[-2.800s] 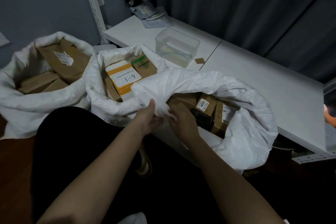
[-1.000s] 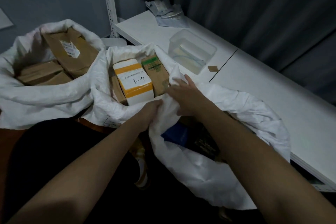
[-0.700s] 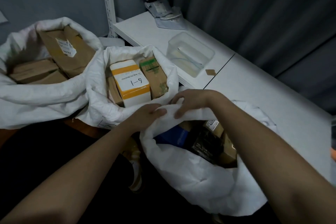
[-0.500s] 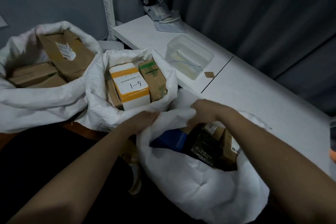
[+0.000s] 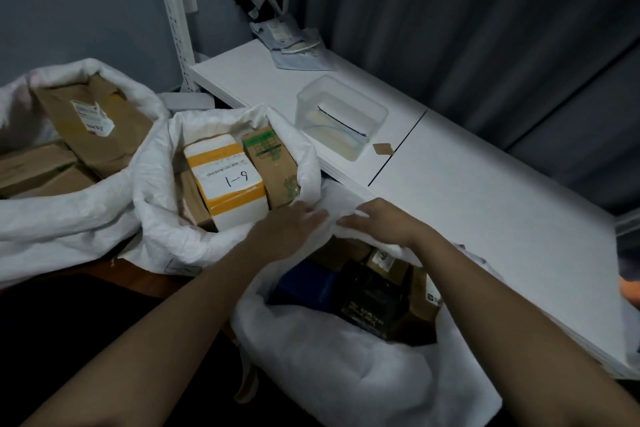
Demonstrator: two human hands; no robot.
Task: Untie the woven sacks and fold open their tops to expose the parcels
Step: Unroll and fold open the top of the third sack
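Three white woven sacks stand open. The left sack [image 5: 62,218] shows brown cardboard parcels [image 5: 93,128]. In the middle sack [image 5: 156,204] sit a white and orange box marked "6-1" [image 5: 225,180] and a brown box with green print [image 5: 273,166]. The nearest sack [image 5: 346,371] shows a blue parcel [image 5: 304,288], a black box [image 5: 370,298] and brown boxes. My left hand [image 5: 287,229] and my right hand [image 5: 381,222] lie side by side on the far rim of the nearest sack, fingers stretched out flat on the folded fabric. The left hand is blurred.
A white shelf board [image 5: 485,211] runs behind the sacks, with a clear plastic tub [image 5: 341,114], a small brown card scrap [image 5: 383,149] and a pile of pouches [image 5: 294,45]. A white perforated upright [image 5: 173,10] and a dark curtain [image 5: 450,28] stand behind.
The nearest sack's top has been folded down, exposing its parcels. Both hands have shifted from its near rim up to its far rim and now lie flat on it.
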